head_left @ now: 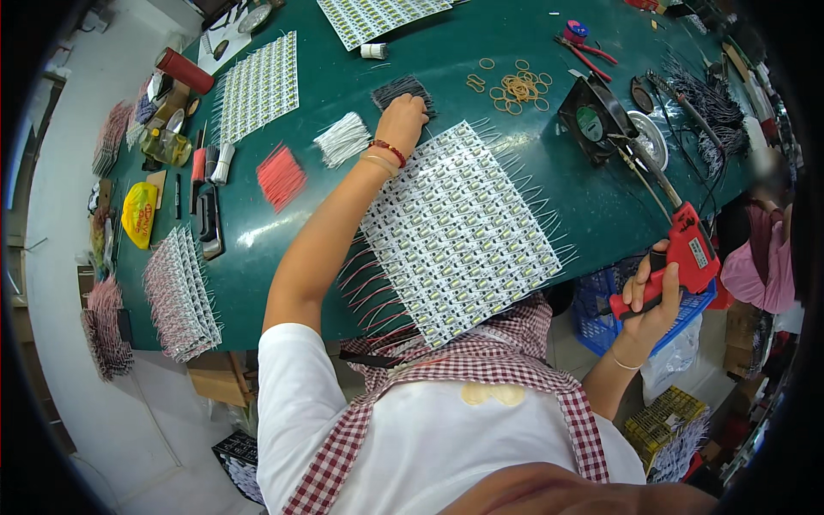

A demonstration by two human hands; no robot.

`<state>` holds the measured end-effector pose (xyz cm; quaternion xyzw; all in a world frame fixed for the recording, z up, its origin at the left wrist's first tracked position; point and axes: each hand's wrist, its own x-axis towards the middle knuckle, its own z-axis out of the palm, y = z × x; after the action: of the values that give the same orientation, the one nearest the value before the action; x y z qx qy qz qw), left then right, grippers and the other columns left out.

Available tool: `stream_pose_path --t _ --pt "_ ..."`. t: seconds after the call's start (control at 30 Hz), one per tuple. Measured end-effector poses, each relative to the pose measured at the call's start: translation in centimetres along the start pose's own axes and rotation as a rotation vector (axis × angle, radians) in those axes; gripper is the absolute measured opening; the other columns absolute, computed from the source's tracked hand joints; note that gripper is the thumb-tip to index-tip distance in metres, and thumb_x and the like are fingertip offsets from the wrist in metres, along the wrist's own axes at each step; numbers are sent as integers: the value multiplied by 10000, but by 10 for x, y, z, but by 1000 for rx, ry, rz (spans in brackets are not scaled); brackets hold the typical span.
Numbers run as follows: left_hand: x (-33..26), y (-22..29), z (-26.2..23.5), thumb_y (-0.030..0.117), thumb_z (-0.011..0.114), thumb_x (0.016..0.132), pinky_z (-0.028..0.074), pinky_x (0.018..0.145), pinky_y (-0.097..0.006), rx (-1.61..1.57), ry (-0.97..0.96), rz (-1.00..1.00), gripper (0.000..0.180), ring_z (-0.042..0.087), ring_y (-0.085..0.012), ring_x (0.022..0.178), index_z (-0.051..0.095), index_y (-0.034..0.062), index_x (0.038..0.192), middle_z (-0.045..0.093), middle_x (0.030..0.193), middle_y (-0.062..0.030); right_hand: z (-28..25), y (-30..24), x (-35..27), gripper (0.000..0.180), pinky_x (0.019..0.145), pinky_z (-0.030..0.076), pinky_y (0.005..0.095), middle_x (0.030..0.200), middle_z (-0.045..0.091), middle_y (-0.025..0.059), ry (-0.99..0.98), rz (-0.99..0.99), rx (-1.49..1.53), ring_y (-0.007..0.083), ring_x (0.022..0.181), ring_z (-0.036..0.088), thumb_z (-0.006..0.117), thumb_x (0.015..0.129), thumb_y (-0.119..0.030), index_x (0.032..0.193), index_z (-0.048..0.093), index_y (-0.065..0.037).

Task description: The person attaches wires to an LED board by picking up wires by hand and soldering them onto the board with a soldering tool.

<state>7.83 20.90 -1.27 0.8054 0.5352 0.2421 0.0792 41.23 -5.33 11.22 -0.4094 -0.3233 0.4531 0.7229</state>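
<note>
My left hand (pixel 402 116) is stretched across the green table (pixel 446 60), fingers curled down onto the bundle of black wires (pixel 402 87), apparently pinching some, though the fingertips are hidden so I can't tell how many. My right hand (pixel 651 300) is off the table edge, fingers wrapped tight around the red soldering gun (pixel 687 249), its tip pointing up toward the small black fan (pixel 592 120). The big sheet of white LED strips (pixel 455 232) lies under my left forearm.

Risks as I judge them: the forearm could drag the strips out of line; the hot tip could swing into the fan's cord; grabbing too many wires would scatter the bundle toward the white wires (pixel 342 137) nearby.
</note>
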Motion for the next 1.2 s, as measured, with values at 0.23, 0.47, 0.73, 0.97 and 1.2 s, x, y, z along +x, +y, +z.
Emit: stream_pose_path --t 0.23,0.47,0.73,0.97,1.2 --pt "3 2 3 89 618 804 455 807 -394 122 -62 23 96 544 -318 904 614 11 860 570 878 -141 8 0 0 318 357 396 217 696 542 115 22 5 -14 79 356 380 488 946 -225 1107 480 49" --pt "-8 -4 2 74 593 810 436 812 -381 60 129 114 63 491 -306 926 579 15 825 510 877 -144 12 -1 -2 321 361 398 217 691 542 112 43 19 -7 79 356 380 494 945 -231 1109 480 46" --pt "-12 44 -32 154 561 911 431 629 -236 -1115 -205 -387 167 514 -91 626 638 15 859 591 698 -3 35 2 2 314 374 395 221 689 550 108 44 96 32 82 359 384 504 941 -223 1103 492 45" --pt "-71 117 -57 191 534 952 480 762 -262 -1585 -542 -530 266 556 -97 782 583 -47 1059 585 826 -15 81 37 26 286 481 439 228 753 599 84 -122 258 -71 103 498 517 624 860 -114 1095 543 29" --pt "-103 144 -81 171 523 953 522 711 -281 -1490 -528 -493 248 611 -137 713 603 -51 1030 616 784 -54 109 66 28 273 523 440 229 759 609 64 -265 329 -209 112 588 582 685 808 -100 1017 563 26"
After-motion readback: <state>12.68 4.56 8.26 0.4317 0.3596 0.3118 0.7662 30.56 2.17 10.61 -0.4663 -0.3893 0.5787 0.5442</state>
